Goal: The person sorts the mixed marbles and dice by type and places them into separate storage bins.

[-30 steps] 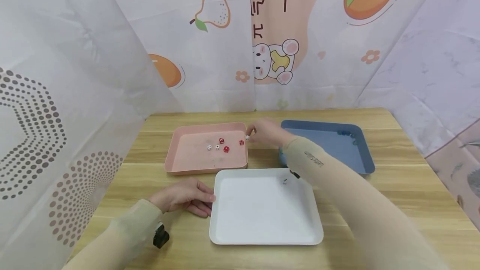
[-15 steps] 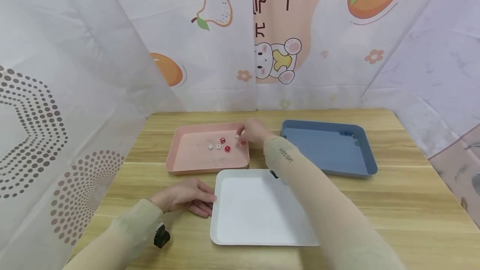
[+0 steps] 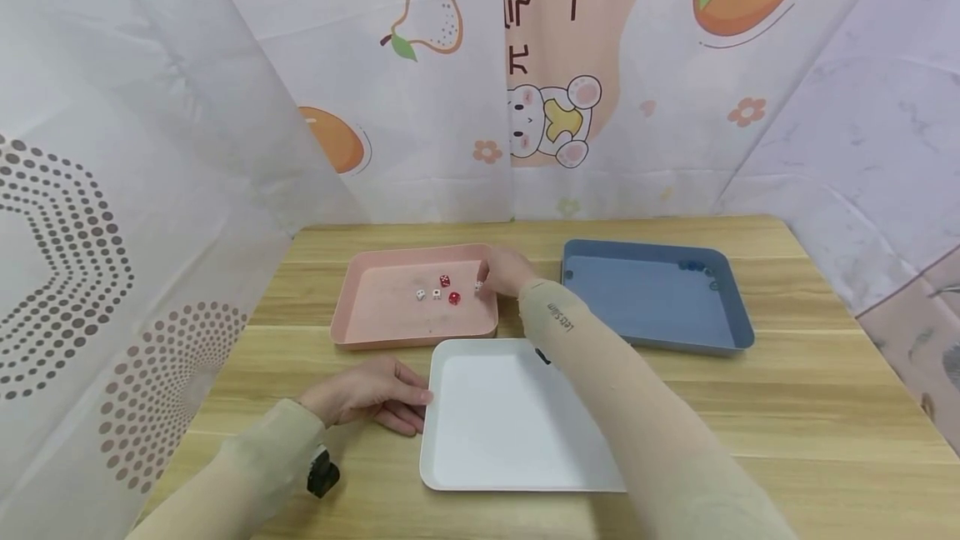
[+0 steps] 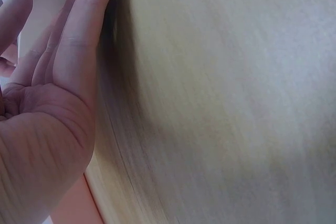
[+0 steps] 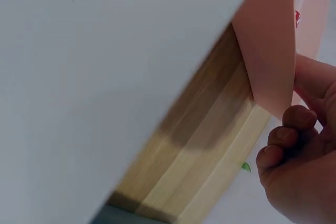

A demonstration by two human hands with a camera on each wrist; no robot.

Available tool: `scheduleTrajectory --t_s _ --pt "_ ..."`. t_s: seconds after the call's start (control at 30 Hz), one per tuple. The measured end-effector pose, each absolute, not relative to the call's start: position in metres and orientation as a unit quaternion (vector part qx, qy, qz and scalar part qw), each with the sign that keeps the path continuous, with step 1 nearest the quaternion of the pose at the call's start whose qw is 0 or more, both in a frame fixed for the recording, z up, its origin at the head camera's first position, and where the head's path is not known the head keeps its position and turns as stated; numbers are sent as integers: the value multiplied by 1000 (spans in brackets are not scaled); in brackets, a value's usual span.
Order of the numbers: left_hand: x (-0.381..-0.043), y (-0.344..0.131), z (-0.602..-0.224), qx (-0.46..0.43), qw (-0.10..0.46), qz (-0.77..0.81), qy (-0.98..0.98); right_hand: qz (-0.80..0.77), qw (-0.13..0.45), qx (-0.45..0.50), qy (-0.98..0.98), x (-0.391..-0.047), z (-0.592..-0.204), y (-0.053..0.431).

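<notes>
At the left rim of the white tray (image 3: pixel 517 457), my left hand (image 3: pixel 371 394) holds the edge, thumb on the rim and the other fingers against the outer wall. The left wrist view shows that hand (image 4: pixel 58 98) side-on beside the tray wall. Over the right end of the pink tray (image 3: pixel 390 336), my right hand (image 3: pixel 510 272) pinches a white die (image 3: pixel 478 286) at its fingertips. In the right wrist view the hand (image 5: pixel 310 135) reaches across the pink wall, its outer fingers curled; the die is hidden there. White dice (image 3: pixel 428 295) and red dice (image 3: pixel 449 290) lie in the pink tray.
A blue tray (image 3: pixel 645 307) stands at the back right, with several small dark blue pieces (image 3: pixel 697 267) in its far corner. Wooden table (image 3: pixel 810 407) surrounds the trays. A printed curtain (image 3: pixel 420 157) hangs behind the table.
My right hand has moved left over the pink tray's rim with the white die, then slightly lower. A red die near the right wall is now covered. The left hand has stayed put.
</notes>
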State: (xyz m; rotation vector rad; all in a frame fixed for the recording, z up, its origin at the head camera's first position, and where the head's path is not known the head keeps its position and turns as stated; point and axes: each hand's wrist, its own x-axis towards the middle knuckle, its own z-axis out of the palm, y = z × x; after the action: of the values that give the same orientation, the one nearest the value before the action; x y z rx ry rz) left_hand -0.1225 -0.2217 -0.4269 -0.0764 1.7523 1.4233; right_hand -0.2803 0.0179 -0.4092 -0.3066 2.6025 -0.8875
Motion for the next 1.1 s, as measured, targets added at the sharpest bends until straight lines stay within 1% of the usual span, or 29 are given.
scheduleTrajectory --t_s 0.23,0.47,0.73,0.97,1.1 --pt "-122 -221 -427 -36 423 570 703 -258 173 -147 939 -275 -403 18" --pt "-122 -221 -428 -36 424 571 702 -291 166 -158 929 -276 -404 26" --pt "-121 -222 -429 -35 421 575 701 -295 164 -224 914 -275 -392 59" --pt "-121 -223 -430 -33 419 575 702 -307 191 -204 910 -268 -381 93" --pt "-121 -223 -430 -32 419 576 701 -308 188 -212 908 -261 -376 108"
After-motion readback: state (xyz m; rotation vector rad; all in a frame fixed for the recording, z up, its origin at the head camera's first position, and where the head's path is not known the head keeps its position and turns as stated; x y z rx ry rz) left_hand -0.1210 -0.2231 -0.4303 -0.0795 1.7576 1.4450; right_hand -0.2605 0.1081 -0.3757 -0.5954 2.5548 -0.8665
